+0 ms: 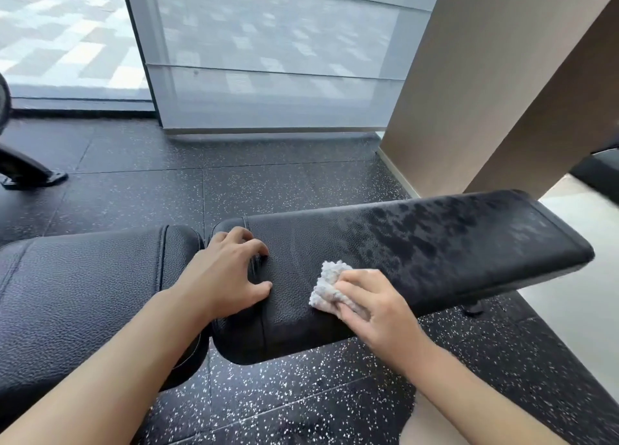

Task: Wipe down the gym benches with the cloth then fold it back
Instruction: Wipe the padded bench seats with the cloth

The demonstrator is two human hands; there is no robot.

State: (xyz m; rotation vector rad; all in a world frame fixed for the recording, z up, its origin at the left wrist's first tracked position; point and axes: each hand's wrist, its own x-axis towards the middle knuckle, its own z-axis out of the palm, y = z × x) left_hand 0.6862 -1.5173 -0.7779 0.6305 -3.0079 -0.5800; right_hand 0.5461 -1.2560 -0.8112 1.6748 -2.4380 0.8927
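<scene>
A black padded gym bench lies across the view in two parts: a long pad (452, 243) on the right and a seat pad (83, 284) on the left, with a narrow gap between them. My right hand (375, 307) presses a crumpled light grey cloth (326, 284) onto the long pad near its front edge. My left hand (224, 270) rests on the left end of the long pad, fingers spread and bent, holding nothing. The right half of the long pad shows dark wet patches.
The floor (167, 193) is black rubber tiling with white flecks. A glass wall with a grey blind (268, 76) stands behind the bench. A brown column (469, 93) rises at right. A black machine foot (30, 173) sits at far left.
</scene>
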